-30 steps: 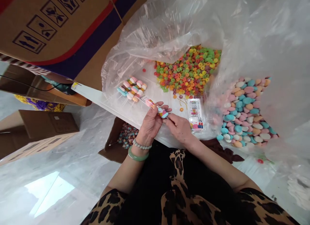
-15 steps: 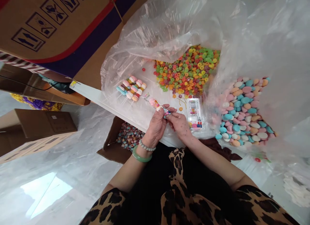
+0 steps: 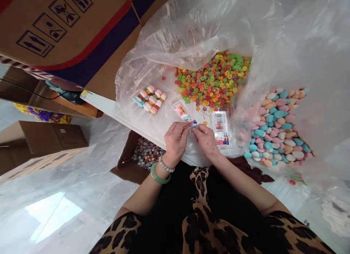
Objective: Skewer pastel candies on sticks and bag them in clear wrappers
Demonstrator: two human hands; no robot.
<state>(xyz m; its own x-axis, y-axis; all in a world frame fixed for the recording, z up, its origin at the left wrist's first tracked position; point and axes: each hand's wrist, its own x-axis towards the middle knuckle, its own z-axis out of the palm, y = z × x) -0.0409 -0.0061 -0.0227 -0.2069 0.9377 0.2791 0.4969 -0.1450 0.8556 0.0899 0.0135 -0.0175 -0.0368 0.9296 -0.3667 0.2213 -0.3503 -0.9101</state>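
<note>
My left hand [image 3: 175, 140], angling in from seven o'clock, and right hand [image 3: 205, 138], from four, are pinching the near end of the candy packet [image 3: 181, 110], which is pointing toward eleven; gummy rings [image 3: 216, 81] are lying at its one o'clock.

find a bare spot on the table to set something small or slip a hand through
Small gaps: between the skewers and the held packet, and between the skewers and left hand, though thin sticks reach into that one. Crowded: the candy rings, the marshmallows, and between the packets, where ties lie.
</note>
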